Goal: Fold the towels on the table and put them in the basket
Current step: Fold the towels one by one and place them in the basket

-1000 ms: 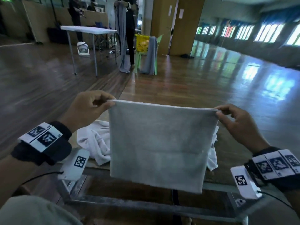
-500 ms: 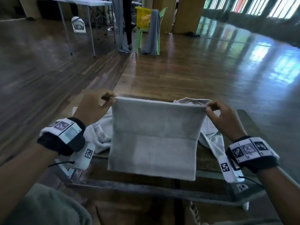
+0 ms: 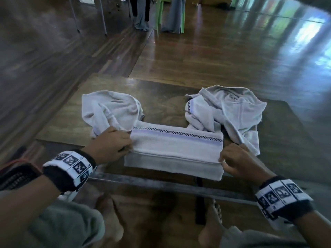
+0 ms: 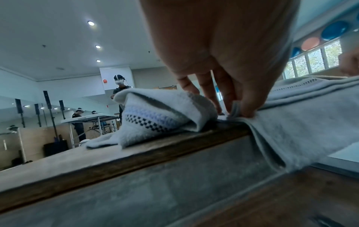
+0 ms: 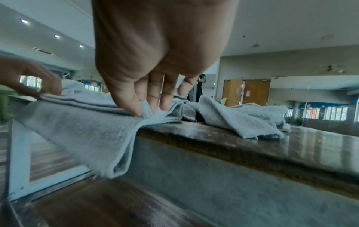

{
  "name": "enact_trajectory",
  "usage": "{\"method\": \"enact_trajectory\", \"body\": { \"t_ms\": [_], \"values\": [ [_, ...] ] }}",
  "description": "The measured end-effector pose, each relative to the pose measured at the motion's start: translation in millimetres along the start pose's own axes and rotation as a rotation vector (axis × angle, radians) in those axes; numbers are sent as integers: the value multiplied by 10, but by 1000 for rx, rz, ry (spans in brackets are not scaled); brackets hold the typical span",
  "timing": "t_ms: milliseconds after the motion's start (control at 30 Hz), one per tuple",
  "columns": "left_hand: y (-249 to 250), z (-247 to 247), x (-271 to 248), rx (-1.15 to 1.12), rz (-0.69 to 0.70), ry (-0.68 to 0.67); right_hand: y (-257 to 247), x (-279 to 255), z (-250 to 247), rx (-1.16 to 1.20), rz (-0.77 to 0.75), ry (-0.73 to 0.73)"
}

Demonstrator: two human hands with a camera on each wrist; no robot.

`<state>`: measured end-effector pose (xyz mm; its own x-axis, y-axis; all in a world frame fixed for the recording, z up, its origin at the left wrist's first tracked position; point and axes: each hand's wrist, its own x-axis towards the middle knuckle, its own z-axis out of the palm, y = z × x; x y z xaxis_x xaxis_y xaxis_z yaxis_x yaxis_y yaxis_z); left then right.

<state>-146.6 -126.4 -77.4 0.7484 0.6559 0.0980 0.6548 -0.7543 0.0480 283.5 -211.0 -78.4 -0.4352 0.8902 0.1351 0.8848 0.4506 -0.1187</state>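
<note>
A folded white towel (image 3: 176,149) with a purple stripe and checkered band lies at the table's near edge, its lower part hanging over the edge. My left hand (image 3: 114,146) pinches its left end (image 4: 236,110) between thumb and fingers. At the towel's right end (image 5: 147,110) my right hand (image 3: 236,159) pinches the layers. A crumpled white towel (image 3: 112,110) lies behind my left hand, and another crumpled towel (image 3: 231,111) is at the back right. No basket shows near the table.
The brown table (image 3: 170,104) has a metal frame rail (image 3: 170,185) along its near side. My bare feet (image 3: 213,222) are under it. A green chair draped with grey cloth (image 3: 174,13) and a person's legs (image 3: 141,13) stand far back.
The towel held up in the air has come down onto the table's near edge, folded over so the striped band faces up. Both hands dropped with it, still holding its ends.
</note>
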Motion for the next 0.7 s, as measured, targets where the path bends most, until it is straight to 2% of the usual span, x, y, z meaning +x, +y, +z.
{"method": "enact_trajectory", "body": {
  "t_ms": [200, 400, 533, 600, 700],
  "values": [
    [-28, 63, 181, 71, -81, 41, 24, 118, 26, -76, 14, 10],
    [-8, 19, 566, 101, -230, -13, 226, 403, 50, -87, 202, 21],
    [-51, 28, 642, 59, -288, -12, 256, 441, 67, -94, 231, 32],
    [-69, 16, 608, 11, -307, 65, 240, 413, 34, -58, 260, 95],
    [-69, -68, 529, 16, -264, 296, 202, 332, -94, -27, 286, 268]
  ]
}}
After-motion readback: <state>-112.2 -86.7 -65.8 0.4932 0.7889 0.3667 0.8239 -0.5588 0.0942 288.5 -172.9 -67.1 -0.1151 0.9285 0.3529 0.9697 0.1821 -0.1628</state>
